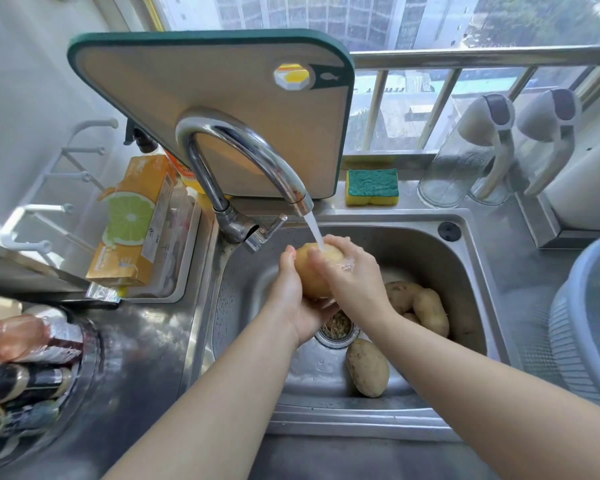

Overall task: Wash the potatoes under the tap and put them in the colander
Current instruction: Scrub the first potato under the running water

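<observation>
One potato (314,273) sits under the running tap (243,161), gripped by both hands: the left hand (297,299) cups it from below, the right hand (352,278) curls over its right side. At least three more potatoes (368,367) lie in the sink (430,244). One colander (582,306) stands on the surface at the right.

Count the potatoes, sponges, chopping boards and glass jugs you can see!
Potatoes: 4 clear: 1 held potato, 3 sink potatoes; the pile may hide more.
Sponges: 1
Chopping boards: 1
Glass jugs: 2
Total: 8
</observation>
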Motion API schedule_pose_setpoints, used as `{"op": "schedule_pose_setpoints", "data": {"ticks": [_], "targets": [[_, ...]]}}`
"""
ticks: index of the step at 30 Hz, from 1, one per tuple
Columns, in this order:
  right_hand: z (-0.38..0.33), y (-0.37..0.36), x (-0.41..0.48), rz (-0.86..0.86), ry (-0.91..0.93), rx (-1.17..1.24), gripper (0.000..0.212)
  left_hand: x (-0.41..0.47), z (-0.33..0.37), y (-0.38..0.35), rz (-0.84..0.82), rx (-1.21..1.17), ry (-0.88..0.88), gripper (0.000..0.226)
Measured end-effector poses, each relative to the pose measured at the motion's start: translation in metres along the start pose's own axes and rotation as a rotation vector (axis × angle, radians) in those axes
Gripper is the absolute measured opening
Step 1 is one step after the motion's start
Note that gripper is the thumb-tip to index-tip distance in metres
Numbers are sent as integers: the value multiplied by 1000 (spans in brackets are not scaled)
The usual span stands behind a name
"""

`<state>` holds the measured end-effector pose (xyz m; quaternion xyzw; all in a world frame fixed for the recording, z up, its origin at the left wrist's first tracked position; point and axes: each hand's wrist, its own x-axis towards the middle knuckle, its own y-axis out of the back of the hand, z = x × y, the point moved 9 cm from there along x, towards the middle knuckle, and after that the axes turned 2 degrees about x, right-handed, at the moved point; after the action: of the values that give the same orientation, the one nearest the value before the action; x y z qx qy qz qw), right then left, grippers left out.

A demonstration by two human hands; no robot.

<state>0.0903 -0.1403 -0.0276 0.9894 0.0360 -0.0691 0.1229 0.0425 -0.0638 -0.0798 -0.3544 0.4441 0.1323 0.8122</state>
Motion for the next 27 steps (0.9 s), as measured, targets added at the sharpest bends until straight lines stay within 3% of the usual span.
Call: {"op": "schedule_pose_setpoints", "data": {"ticks": [1,4,9,13,17,19,27], "targets": [[2,0,3,35,-54,47,7,1,1,3,32,7,-34,63],[22,-3,10,94,-274,265,31,2,1,11,105,-18,-111,63],[14,-28,9,-237,-293,333,26,-2,6,14,46,-234,-61,64],[-2,-27,-1,-580,-261,382,16,-9,14,12,11,-160,-2,56],[1,-15,-2,-751,-345,336,33,-8,10,11,3,-62,52,59],[0,-12,-2,-777,-372,319,41,-5,8,11,4,-57,67,61],[-2,-10,1,-720,-388,380,38,-4,9,4,-22,-38,85,60]]}}
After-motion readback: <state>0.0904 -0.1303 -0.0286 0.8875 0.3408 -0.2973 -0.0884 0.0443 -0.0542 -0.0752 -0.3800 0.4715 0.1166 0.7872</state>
